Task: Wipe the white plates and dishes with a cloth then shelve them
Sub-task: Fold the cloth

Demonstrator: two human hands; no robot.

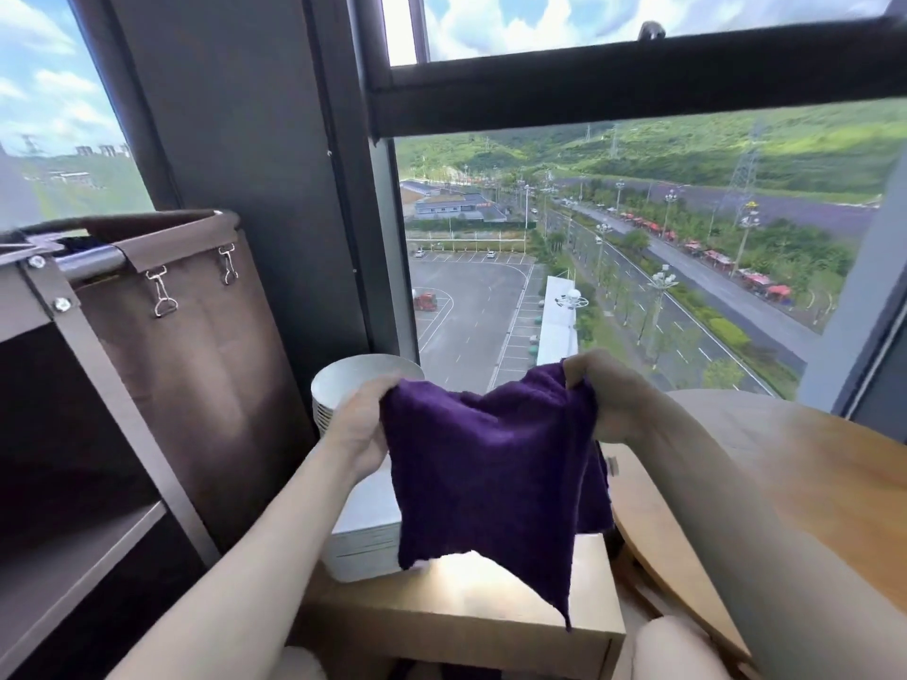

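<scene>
A purple cloth (491, 463) hangs spread between my two hands, in front of the window. My left hand (360, 424) pinches its upper left corner and my right hand (608, 395) grips its upper right corner. Behind the cloth, a stack of white bowls (343, 385) stands on a low wooden stool (466, 601). A stack of white square plates (365, 537) sits on the same stool, partly hidden by the cloth.
A brown service cart with open shelves (83, 547) and a hanging fabric bag (196, 346) stands on the left. A round wooden table (810, 463) is on the right. A large window (613, 247) fills the wall ahead.
</scene>
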